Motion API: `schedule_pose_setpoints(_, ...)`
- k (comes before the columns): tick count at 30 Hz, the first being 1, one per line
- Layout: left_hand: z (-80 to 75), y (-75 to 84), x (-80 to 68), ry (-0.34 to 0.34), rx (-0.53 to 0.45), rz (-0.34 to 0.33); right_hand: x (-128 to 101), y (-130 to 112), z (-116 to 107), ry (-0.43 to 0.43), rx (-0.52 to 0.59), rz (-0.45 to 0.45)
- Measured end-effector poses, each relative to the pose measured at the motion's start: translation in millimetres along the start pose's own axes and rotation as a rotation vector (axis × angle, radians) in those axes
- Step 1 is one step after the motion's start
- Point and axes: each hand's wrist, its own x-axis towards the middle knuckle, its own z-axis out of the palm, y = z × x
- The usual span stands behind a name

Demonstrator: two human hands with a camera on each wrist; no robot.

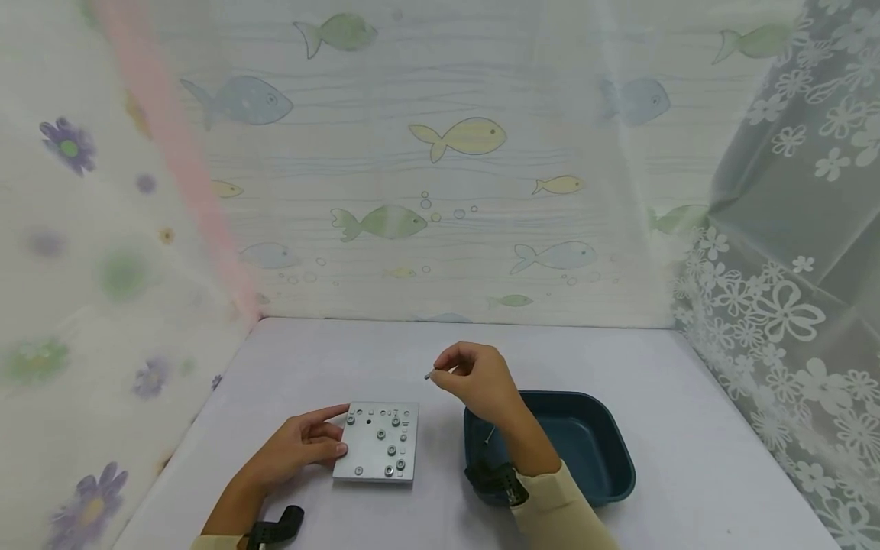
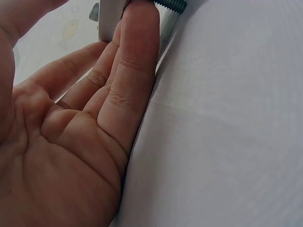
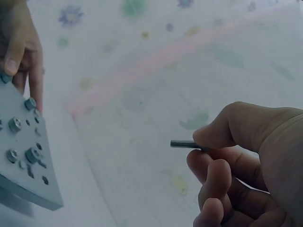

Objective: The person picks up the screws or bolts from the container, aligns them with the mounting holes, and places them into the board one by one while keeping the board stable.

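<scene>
Nearest the head camera, the left hand (image 1: 296, 451) rests on the white table (image 1: 687, 458), fingers straight, fingertips (image 2: 137, 19) pressed against the left edge of the metal plate (image 1: 380, 443). That plate lies flat near the table's front, with several bolts (image 1: 395, 420) seated in its holes. Raised just beyond the plate's far right corner, the right hand (image 1: 477, 378) pinches a small dark screw (image 3: 187, 144) between thumb and forefinger, tip pointing left. Beside the plate, right of it, stands a dark blue tray (image 1: 605, 443), under the right forearm.
</scene>
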Motion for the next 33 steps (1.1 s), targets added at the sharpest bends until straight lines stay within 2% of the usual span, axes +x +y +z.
schedule_pose_setpoints(4, 0.2, 0.9, 0.3, -0.020, -0.010, 0.003, -2, 6, 8, -0.015, 0.013, 0.008)
schedule_pose_setpoints(9, -1.2, 2.6, 0.3, -0.026, -0.011, 0.001, -3, 11, 19, -0.032, -0.025, 0.015)
schedule_pose_setpoints(22, -3.3, 2.2, -0.4, -0.036, 0.034, -0.003, -9, 6, 57, -0.083, -0.128, 0.039)
schedule_pose_setpoints(33, -2.3, 3.5, -2.6, -0.043, 0.038, -0.013, -11, 10, 70, -0.031, -0.273, 0.097)
